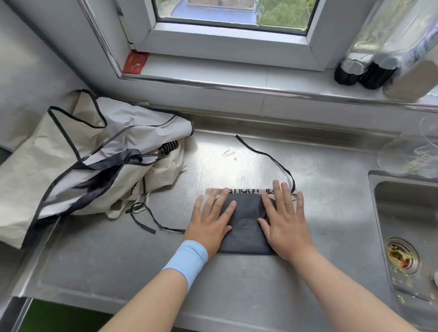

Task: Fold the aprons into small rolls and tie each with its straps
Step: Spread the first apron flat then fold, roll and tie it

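Note:
A folded apron (pixel 245 223) lies flat on the steel counter, dark grey side up, with a beige printed strip along its far edge. My left hand (pixel 211 220) presses flat on its left side, fingers straight. My right hand (pixel 285 220) presses flat on its right side. One black strap (pixel 269 157) curls away behind the fold toward the wall. Another strap (pixel 153 222) trails off to the left. A heap of unfolded beige aprons with black trim (pixel 79 160) sits at the counter's left.
A sink (pixel 417 238) with a drain strainer is at the right. A clear glass jug (pixel 428 151) stands behind it. Bottles (pixel 377 60) line the window sill on the right, and a red card (pixel 134 62) lies on its left. The counter's front edge (pixel 197 321) is near me.

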The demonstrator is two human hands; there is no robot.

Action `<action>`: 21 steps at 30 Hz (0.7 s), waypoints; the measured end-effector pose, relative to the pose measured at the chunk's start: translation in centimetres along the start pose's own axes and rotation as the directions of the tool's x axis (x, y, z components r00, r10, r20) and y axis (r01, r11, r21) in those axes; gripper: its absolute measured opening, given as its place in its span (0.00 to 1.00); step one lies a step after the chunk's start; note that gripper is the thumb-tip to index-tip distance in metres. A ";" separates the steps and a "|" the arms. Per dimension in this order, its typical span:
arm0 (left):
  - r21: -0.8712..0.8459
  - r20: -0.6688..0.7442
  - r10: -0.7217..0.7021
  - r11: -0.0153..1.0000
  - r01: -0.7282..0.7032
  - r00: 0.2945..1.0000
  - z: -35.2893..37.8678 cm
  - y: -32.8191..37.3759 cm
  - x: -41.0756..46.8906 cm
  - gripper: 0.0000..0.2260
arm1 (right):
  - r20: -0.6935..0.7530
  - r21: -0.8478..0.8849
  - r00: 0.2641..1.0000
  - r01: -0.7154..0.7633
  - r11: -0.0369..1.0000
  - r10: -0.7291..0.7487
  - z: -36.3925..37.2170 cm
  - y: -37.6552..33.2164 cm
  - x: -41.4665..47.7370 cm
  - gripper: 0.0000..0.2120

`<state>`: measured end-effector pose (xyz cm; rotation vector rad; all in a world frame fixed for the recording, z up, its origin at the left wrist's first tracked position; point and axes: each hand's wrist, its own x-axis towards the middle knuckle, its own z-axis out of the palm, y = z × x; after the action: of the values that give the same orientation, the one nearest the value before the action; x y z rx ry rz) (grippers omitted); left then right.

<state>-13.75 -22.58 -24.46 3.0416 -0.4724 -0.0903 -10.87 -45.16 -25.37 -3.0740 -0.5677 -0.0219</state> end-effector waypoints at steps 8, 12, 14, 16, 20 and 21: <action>-0.039 -0.167 0.233 0.969 -0.242 0.958 0.3 0.8 -1.8 0.11 | 0.051 0.216 0.942 0.314 0.924 -0.332 -1.9 0.1 -3.9 0.11; -0.138 0.012 0.183 0.974 -0.180 0.983 -0.9 1.0 -2.8 0.12 | 0.044 0.166 0.940 0.327 0.930 -0.338 -2.3 0.9 -5.1 0.11; -0.129 0.104 0.181 0.978 -0.167 0.978 -1.6 0.9 -3.2 0.19 | 0.008 0.096 0.936 0.350 0.932 -0.353 -1.8 0.7 -5.0 0.06; -0.160 0.123 0.176 0.975 -0.156 0.977 -1.7 0.7 -3.5 0.19 | -0.002 0.027 0.946 0.325 0.945 -0.325 -1.6 0.2 -4.9 0.07; -0.394 0.014 0.078 0.917 -0.066 0.997 -1.4 0.2 -4.3 0.09 | -0.050 0.077 0.980 0.198 0.977 -0.194 -2.6 -0.2 -5.4 0.09; -0.460 -0.011 0.048 0.887 -0.048 0.999 -1.2 0.2 -4.5 0.09 | -0.054 0.100 0.983 0.178 0.979 -0.173 -2.7 -0.2 -5.7 0.09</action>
<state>-18.01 -21.28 -23.01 2.5610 -0.4497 -0.1734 -16.27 -47.01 -22.75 -2.9057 -0.8084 -0.0609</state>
